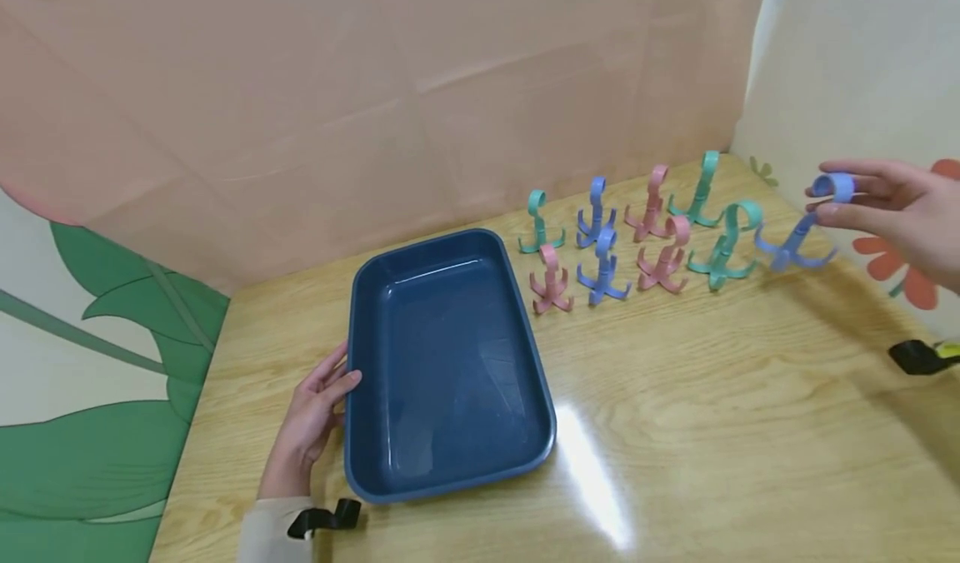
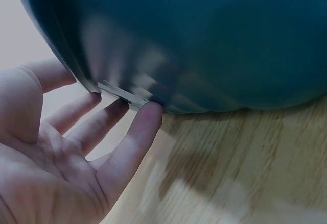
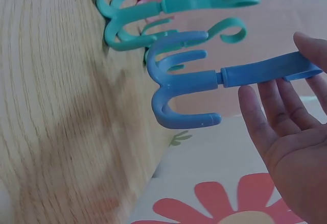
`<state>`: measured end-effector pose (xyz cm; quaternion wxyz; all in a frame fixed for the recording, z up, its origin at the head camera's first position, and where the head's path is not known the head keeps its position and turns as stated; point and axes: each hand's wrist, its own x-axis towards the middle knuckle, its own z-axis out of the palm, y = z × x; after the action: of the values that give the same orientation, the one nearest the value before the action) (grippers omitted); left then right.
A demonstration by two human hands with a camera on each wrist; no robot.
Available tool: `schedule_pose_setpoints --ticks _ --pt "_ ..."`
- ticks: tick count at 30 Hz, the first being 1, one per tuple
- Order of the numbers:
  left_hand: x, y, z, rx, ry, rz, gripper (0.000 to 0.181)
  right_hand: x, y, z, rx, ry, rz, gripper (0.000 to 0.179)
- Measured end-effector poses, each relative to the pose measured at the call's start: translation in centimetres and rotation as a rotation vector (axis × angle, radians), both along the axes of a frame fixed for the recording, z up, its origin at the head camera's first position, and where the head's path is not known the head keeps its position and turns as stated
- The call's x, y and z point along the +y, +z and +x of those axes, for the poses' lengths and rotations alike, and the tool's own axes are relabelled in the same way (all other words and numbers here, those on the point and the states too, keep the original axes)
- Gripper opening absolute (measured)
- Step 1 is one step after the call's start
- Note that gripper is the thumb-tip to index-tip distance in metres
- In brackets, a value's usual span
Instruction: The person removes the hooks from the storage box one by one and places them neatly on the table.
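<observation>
My right hand (image 1: 903, 205) holds a blue multi-prong hook (image 3: 186, 83) by its curved top, thumb on one side and fingers on the other. Its prongs point upward, just above the wood at the table's right end. On the left, my other hand (image 1: 311, 417) grips the long side of a dark blue rectangular tray (image 1: 351, 296), its thumb over the rim. From the left wrist, several fingertips (image 2: 145, 117) show against the tray's underside edge. Beside the held hook stand two green hooks (image 1: 723, 251), nearest to the right hand.
Several more hooks in two rows stand right of the tray, including a pink hook (image 1: 551, 280), a blue hook (image 1: 603, 271) and a green hook (image 1: 538, 221). A pinkish sheet (image 1: 420, 113) hangs behind the wooden table (image 1: 712, 430). A flower-printed wall (image 3: 225, 198) borders the right edge.
</observation>
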<state>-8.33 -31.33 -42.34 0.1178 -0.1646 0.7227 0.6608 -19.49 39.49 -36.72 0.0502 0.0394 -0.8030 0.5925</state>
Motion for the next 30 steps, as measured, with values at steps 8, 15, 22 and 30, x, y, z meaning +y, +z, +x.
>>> schedule_pose_setpoints --ticks 8,15,22,30 --pt "0.0 0.0 0.0 -0.012 0.005 -0.008 0.060 0.7 -1.2 -1.0 -0.031 0.043 0.009 0.064" --pt "0.1 0.0 0.1 -0.012 0.011 -0.008 0.060 1.5 -2.3 -1.6 -0.107 -0.007 0.177 0.065" --pt "0.6 0.0 0.0 0.015 0.014 -0.027 0.056 1.9 -3.0 -1.5 -0.121 0.003 0.195 0.068" --pt "0.8 0.3 -0.4 0.016 -0.017 -0.105 0.057 1.6 -3.2 -1.1 -0.103 -0.004 0.363 0.073"
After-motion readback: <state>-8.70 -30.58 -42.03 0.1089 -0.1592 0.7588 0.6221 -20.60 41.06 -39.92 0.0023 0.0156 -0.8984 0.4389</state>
